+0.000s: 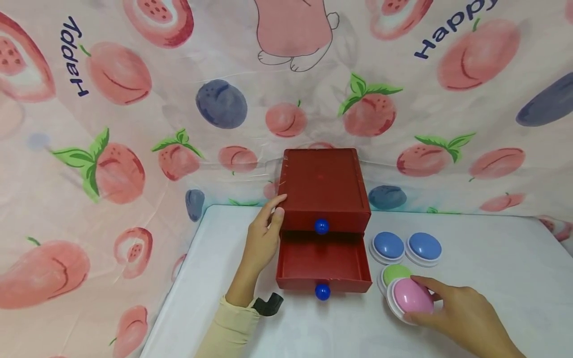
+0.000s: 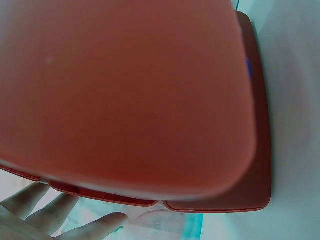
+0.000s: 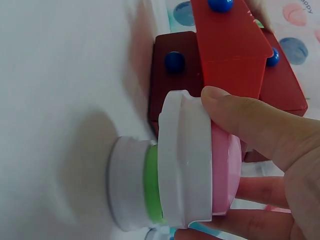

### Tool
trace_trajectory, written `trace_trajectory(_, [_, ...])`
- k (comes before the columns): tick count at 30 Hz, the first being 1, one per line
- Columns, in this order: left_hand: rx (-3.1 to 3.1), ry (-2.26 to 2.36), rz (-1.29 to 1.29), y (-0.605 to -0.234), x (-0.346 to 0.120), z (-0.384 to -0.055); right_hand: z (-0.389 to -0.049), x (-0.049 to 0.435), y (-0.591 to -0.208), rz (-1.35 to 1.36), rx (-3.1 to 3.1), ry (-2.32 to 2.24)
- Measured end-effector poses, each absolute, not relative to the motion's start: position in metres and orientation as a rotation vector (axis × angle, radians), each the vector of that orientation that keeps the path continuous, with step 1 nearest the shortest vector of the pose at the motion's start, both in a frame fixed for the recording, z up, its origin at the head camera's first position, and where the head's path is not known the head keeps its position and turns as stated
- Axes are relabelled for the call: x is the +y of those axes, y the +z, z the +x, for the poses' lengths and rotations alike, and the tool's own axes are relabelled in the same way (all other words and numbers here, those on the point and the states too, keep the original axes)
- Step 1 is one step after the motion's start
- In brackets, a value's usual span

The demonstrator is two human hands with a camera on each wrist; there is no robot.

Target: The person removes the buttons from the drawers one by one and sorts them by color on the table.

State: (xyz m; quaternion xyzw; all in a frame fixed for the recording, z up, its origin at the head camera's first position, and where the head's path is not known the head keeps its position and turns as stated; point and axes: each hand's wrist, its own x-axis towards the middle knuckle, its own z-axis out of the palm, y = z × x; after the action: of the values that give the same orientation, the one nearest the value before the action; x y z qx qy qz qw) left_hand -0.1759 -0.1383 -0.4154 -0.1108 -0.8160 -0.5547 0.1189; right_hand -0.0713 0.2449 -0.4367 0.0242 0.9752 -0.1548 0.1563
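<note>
A red drawer chest (image 1: 321, 184) with blue knobs stands before me, its middle drawer (image 1: 324, 268) pulled out. My left hand (image 1: 264, 236) rests against the chest's left side, and the left wrist view shows its fingers (image 2: 97, 227) extended. In my right hand (image 1: 461, 308) is a round pink push button (image 1: 414, 297) with a white base, pinched between thumb and fingers. It partly covers a green push button (image 1: 396, 272); the right wrist view shows it tilted over that one. Whether the two touch, I cannot tell.
Two blue push buttons (image 1: 388, 245) sit right of the chest on the white table (image 1: 497, 258). Behind the table hangs a fruit-printed cloth (image 1: 250, 49). A black wrist fitting (image 1: 268, 305) lies beside the left sleeve. The right wrist view shows a lower drawer (image 3: 175, 85), pushed in.
</note>
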Motion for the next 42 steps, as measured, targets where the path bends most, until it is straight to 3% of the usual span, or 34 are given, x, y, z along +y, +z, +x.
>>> trace_trajectory(9, [-2.39,-1.611,-0.325,-0.416,-0.139,-0.176,-0.059,0.247,-0.449,0.207,2.63,-0.493])
trace_trajectory(42, [-2.387,-1.597,-0.327,-0.416,-0.138,-0.176,-0.047,0.242,-0.486,0.101,2.676,-0.397])
